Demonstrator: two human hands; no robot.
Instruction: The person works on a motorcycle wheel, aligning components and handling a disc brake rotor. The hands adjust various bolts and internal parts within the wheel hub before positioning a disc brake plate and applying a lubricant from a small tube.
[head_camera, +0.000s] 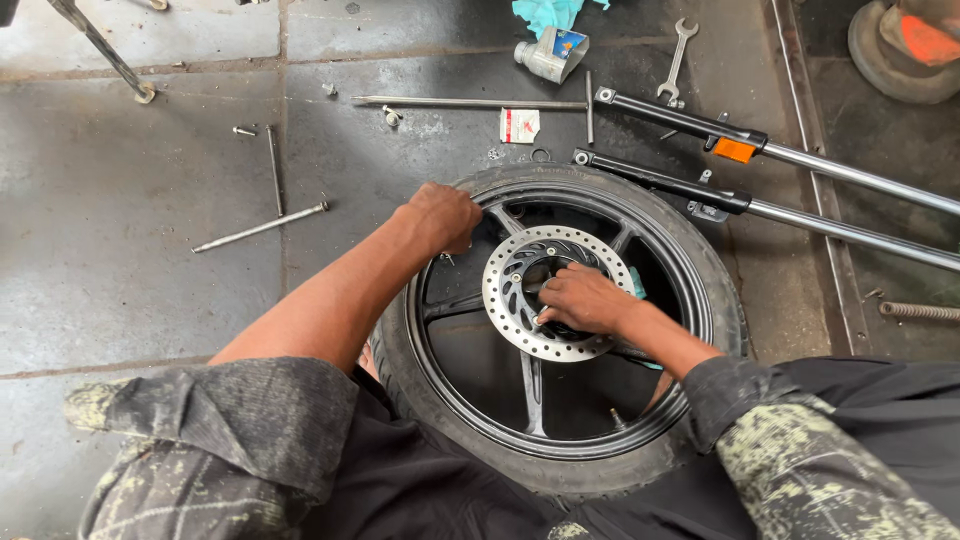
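A motorcycle wheel (690, 250) with a black tyre and black spoked rim lies flat on the concrete floor in front of me. A silver drilled brake disc (505, 265) sits on its hub. My left hand (440, 215) is closed over the upper left rim; a small metal piece shows just beneath it, but I cannot tell what the hand holds. My right hand (580, 298) rests on the hub inside the disc, fingers curled onto the centre, with a bit of teal cloth (637, 288) showing beside it.
Two fork tubes (800, 215) lie to the upper right of the wheel. A long axle rod (465, 102), a thinner rod (260, 227), a spanner (678, 58), a small tube, teal rag (548, 12) and loose bolts lie on the floor beyond. A spring (918, 311) lies at right.
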